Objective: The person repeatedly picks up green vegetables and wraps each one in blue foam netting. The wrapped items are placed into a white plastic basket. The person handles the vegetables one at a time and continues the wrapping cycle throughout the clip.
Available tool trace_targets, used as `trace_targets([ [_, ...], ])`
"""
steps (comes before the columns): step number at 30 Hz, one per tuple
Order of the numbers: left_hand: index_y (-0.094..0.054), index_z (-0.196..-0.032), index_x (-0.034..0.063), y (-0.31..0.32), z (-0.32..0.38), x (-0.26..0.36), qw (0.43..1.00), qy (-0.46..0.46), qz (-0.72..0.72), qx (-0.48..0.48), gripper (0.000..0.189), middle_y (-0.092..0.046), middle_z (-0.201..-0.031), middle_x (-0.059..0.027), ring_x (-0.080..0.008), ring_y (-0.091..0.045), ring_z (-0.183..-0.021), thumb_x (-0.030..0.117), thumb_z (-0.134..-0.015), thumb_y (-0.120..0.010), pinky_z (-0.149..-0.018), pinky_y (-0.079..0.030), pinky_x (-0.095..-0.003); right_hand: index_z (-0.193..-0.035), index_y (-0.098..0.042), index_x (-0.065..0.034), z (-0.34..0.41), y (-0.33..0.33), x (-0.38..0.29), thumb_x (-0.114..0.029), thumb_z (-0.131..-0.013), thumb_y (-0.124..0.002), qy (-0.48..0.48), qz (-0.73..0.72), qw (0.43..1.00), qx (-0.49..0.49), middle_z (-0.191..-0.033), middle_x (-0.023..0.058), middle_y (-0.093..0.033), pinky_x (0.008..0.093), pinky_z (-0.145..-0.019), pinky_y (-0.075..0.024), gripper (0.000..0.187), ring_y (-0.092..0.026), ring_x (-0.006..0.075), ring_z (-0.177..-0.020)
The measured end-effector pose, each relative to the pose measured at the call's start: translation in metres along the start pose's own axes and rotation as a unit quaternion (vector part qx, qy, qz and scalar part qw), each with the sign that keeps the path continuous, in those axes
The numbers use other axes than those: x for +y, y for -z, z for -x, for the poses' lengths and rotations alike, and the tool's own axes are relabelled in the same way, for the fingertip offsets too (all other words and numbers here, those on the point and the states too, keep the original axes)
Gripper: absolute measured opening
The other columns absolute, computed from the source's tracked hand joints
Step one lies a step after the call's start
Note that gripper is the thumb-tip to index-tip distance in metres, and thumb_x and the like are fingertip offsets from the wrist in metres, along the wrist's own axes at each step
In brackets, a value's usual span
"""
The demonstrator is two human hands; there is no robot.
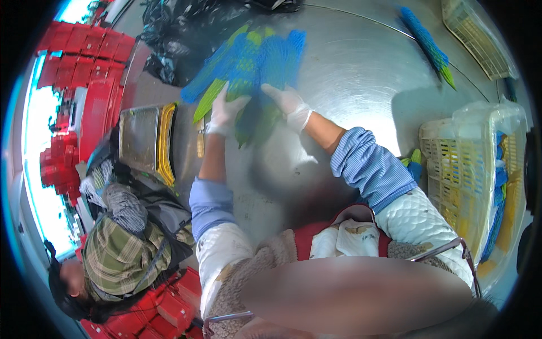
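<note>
Several long green bumpy gourds in blue foam mesh sleeves, which look like bitter melons, lie together on the metal table. My left hand, in a thin whitish glove, is at the lower left ends of this group, thumb and forefinger spread against the gourds. My right hand, gloved likewise, reaches in from the right at their lower right side. Motion blur and the gourds hide how firmly either hand grips. A wooden-handled tool lies just below my left hand, its upper end partly covered.
Black plastic bags lie at the back left. A yellow-edged tray or scale stands left. One sleeved gourd lies back right, near a crate. A plastic-lined yellow crate holds sleeved gourds. Another person is beside red crates.
</note>
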State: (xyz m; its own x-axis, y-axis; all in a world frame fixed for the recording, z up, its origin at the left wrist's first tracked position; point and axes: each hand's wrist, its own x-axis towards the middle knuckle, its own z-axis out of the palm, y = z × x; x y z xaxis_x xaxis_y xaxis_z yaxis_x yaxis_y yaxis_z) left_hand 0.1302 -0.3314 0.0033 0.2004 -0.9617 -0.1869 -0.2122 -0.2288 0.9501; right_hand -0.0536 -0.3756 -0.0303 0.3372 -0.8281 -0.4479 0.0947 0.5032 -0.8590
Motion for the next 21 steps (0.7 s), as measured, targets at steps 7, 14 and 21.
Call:
trace_targets([
  [7, -0.046, -0.140, -0.0038, -0.002, -0.031, -0.059, 0.991, 0.044, 0.116, 0.041, 0.068, -0.063, -0.122, -0.0084, -0.0158, -0.059, -0.109, 0.010, -0.081, -0.078, -0.099, -0.044, -0.0308, -0.101, -0.068, -0.0002, -0.012, 0.166, -0.007, -0.037, -0.090, -0.062, 0.127, 0.240, 0.962, -0.014, -0.084, 0.0080, -0.067, 0.0298, -0.062, -0.0523, 0.039, -0.063, 0.0148, -0.071],
  [14, -0.036, -0.147, -0.0002, 0.019, -0.041, -0.070, 0.983, 0.097, 0.158, 0.003, 0.079, -0.038, -0.153, -0.0132, -0.0245, -0.036, -0.139, 0.060, -0.096, -0.039, -0.115, -0.024, -0.0338, -0.104, -0.067, -0.0017, 0.063, 0.309, -0.030, -0.033, -0.091, -0.065, 0.061, 0.309, 0.927, 0.202, -0.085, 0.0036, -0.067, 0.0241, -0.065, -0.0463, 0.034, -0.060, 0.0096, -0.071],
  [21, -0.019, -0.154, 0.0060, 0.021, -0.026, -0.073, 0.961, 0.079, 0.261, -0.056, 0.073, -0.016, -0.162, -0.0094, -0.0186, -0.014, -0.148, 0.056, -0.102, -0.030, -0.119, -0.012, -0.0309, -0.100, -0.068, -0.0077, 0.108, 0.287, -0.006, -0.036, -0.088, -0.071, 0.055, 0.253, 0.946, 0.193, -0.082, 0.0023, -0.067, 0.0249, -0.066, -0.0478, 0.031, -0.061, 0.0104, -0.070],
])
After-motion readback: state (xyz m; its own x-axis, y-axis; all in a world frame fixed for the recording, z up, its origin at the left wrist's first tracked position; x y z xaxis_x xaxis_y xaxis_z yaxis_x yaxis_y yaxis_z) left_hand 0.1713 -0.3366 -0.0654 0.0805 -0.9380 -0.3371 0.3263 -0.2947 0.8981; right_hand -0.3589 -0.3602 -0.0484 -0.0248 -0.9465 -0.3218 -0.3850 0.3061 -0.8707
